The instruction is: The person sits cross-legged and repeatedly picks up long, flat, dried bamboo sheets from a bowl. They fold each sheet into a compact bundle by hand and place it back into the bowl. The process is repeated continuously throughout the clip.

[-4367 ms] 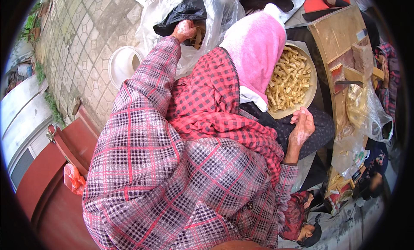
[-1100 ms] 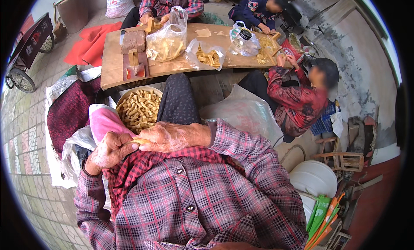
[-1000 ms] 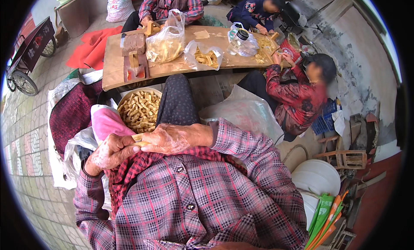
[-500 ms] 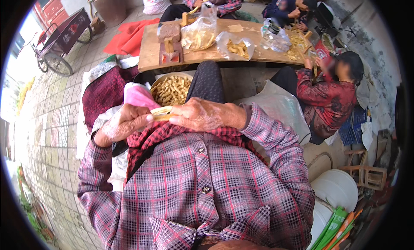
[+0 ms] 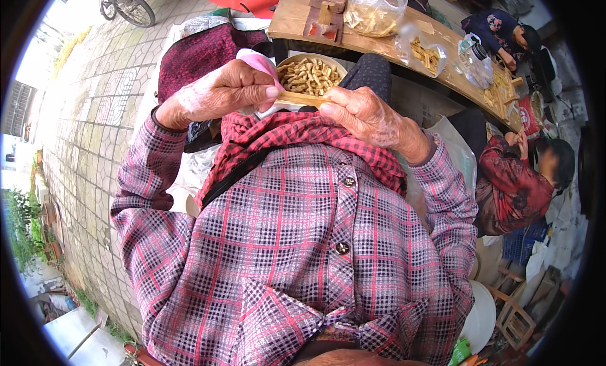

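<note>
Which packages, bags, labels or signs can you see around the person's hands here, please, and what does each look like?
Clear plastic bag: on the wooden table, bulging, filled with pale yellow pieces.
Second clear bag: further right on the table, flatter, holding yellowish sticks.
Third clear bag: right end of the table, crumpled, with a dark patch.
Red packet: by the table's far right end, small, flat.
No signs or screens in view.

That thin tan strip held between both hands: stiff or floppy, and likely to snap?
Probably stiff: the tan strip spans straight between the left hand and the right hand with no sag. Likely light, since each hand holds it only at the fingertips. It looks thin like a wood sliver, so it may snap if bent; the bowl beyond holds many short similar pieces.
</note>
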The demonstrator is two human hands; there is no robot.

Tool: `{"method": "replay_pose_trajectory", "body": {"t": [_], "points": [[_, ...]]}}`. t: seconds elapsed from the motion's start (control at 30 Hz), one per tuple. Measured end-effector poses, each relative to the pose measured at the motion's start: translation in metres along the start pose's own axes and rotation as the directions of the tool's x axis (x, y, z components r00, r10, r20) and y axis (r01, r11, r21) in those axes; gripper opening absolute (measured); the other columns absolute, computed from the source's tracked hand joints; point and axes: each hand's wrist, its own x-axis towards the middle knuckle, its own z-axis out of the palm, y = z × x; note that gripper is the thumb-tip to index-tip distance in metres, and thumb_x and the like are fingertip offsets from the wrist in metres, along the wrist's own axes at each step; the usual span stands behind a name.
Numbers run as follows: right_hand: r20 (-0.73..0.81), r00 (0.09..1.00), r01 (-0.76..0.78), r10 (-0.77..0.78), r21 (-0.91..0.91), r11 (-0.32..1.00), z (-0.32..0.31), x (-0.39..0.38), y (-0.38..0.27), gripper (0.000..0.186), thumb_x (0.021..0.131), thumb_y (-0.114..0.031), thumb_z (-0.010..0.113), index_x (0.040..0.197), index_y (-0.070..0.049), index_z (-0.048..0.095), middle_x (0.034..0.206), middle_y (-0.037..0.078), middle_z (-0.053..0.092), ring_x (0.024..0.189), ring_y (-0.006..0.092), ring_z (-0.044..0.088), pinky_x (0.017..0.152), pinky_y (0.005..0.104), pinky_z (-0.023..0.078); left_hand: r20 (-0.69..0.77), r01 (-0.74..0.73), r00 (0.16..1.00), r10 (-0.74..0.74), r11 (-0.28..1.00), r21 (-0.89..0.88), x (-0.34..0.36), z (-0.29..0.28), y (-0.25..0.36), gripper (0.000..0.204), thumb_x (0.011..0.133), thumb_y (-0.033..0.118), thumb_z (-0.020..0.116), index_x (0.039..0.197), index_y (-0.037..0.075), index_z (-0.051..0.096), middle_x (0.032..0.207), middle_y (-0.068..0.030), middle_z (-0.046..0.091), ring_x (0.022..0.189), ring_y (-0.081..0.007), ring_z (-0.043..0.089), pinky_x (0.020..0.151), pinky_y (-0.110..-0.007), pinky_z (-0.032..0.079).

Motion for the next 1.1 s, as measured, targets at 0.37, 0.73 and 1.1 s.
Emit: {"method": "replay_pose_trajectory", "body": {"t": [0.37,0.73,1.1], "points": [[-0.329,0.943,0.094,-0.049,0.122,0.988,0.014,0.047,-0.015,0.025,0.098,-0.021,0.044,0.092,0.002,0.053,0.074,0.009,0.056,0.065,0.0176,0.058,0.061,0.0276,0.048,-0.586,-0.557,0.805,0.093,0.459,-0.692,0.012,0.010,0.009,0.029,0.096,0.023,0.049,0.073,0.006,0.051,0.061,0.0029,0.045,0.047,-0.0046,0.035,0.042,-0.020,0.028],[-0.440,0.898,0.035,-0.004,0.061,0.998,0.019,0.059,-0.001,0.024,0.098,-0.016,0.044,0.086,0.002,0.053,0.063,0.011,0.052,0.055,0.0235,0.056,0.050,0.0335,0.043,-0.699,-0.719,0.664,0.266,0.484,-0.499,0.045,0.021,-0.008,0.029,0.099,0.028,0.044,0.099,0.002,0.059,0.062,0.0039,0.045,0.047,-0.0028,0.030,0.043,-0.017,0.026],[-0.356,0.887,-0.125,0.295,0.430,0.894,0.030,0.010,0.033,0.026,0.099,-0.017,0.043,0.106,0.005,0.054,0.088,0.011,0.063,0.082,0.0174,0.063,0.072,0.0284,0.052,-0.512,-0.489,0.707,0.487,0.861,0.144,0.077,0.061,-0.043,0.030,0.094,0.003,0.050,0.123,-0.003,0.054,0.092,-0.0105,0.068,0.078,-0.0112,0.063,0.064,-0.022,0.050]]}}
